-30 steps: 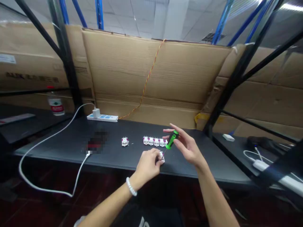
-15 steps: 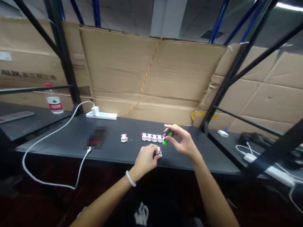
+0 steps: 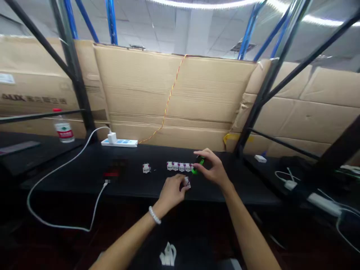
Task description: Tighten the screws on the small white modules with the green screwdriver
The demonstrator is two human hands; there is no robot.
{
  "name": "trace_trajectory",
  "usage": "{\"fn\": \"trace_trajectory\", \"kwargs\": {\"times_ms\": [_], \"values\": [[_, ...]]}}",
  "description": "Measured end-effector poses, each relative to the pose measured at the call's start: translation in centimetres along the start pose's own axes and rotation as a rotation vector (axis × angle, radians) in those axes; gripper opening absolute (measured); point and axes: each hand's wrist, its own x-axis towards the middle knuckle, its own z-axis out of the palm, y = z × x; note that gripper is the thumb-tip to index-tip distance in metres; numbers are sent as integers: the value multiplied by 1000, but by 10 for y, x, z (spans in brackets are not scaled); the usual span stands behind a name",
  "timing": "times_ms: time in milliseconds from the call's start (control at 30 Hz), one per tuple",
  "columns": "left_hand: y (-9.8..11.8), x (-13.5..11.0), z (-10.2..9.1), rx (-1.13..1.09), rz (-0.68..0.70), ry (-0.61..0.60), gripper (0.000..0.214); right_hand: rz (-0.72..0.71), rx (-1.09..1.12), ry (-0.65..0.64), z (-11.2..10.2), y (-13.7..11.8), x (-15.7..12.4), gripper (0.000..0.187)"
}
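One part (image 3: 188,183) sits pinched in left fingers (image 3: 181,177) near the worktop's (image 3: 239,183) front edge, right fingers (image 3: 203,171) gripping a driver (image 3: 201,162) slanted toward it.

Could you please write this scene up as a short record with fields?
Left hand: pinching a small white part
Right hand: holding a green-and-black screwdriver
Screwdriver tip: too small to make out
Row: at least five white-and-purple parts, beyond the left hand
Loose part: apart, left of the row
Surface: black table
Table's back edge: power strip, charger plugged in
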Motion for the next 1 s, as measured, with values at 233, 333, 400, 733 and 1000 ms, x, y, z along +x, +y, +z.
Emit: {"fn": "trace_trajectory", "kwargs": {"times_ms": [233, 333, 400, 733, 1000], "values": [[0, 0, 0, 5, -3, -1, 13, 75, 239, -143, 5, -5, -6, 58], [-1, 0, 1, 4, -2, -2, 14, 27, 87, -77, 5, -5, -3, 47], [-1, 0, 1, 3, 0, -2, 15, -20, -50, -6, 6, -4, -1, 41], [-1, 0, 4, 37, -19, 10, 15, 71, 193, -127, 2, -4, -7, 49], [0, 1, 4, 72, -52, -1, 13, 71, 147, -49, 10, -2, -10, 50]]}}
